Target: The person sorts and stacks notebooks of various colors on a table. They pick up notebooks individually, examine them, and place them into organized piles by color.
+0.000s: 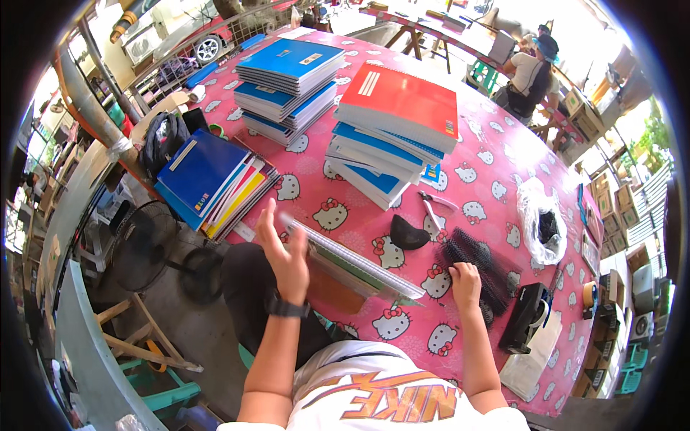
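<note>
My left hand [286,255] is raised at the table's near edge, fingers and thumb apart. Beside it, a stack of loose sheets with a white edge and a clear cover [359,267] stands tilted on its edge; whether my palm touches it I cannot tell. My right hand [467,284] has its fingers curled together at the near side of a bundle of black spiral binding coils [480,262]. It seems to pinch a coil there. Between the sheets and the coils lie a black curved piece [410,233] and pliers with pale pink handles [433,208].
Stacks of blue notebooks [287,61] and red-topped notebooks [402,93] stand at the back; more notebooks [205,172] lie left. A plastic bag [535,248], a black tool [526,316] and a tape roll [590,294] sit right. A fan [144,241] stands left. A person [532,75] sits beyond.
</note>
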A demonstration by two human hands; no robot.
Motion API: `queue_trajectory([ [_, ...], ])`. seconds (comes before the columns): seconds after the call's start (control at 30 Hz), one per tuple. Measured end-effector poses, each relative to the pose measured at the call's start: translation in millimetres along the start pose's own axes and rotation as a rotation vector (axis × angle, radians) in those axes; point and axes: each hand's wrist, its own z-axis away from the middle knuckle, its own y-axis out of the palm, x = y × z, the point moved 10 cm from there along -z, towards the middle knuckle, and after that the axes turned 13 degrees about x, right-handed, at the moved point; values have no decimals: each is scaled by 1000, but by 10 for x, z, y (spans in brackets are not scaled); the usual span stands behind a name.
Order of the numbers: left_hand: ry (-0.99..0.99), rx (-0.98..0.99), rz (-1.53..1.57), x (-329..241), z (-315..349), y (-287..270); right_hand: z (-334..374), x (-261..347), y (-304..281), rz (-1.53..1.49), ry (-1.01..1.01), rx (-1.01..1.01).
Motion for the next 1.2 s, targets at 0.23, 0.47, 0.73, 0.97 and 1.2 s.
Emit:
queue_trajectory([
  [0.23,436,824,-403,-922,1043,1317,11,310,-740,-361,74,83],
  [0.47,518,643,-447,-951,986,1406,369,1177,-1068,-827,-153,312],
  [0.73,471,826,-224,-1048,823,1335,457,1430,-966,-715,-380,264],
  [0.97,507,773,-52,-1024,803,1200,431,1543,-1004,-690,-463,128],
  [1.2,526,730,-134,-1007,847,1132,395,1613,-870,-704,-480,331],
])
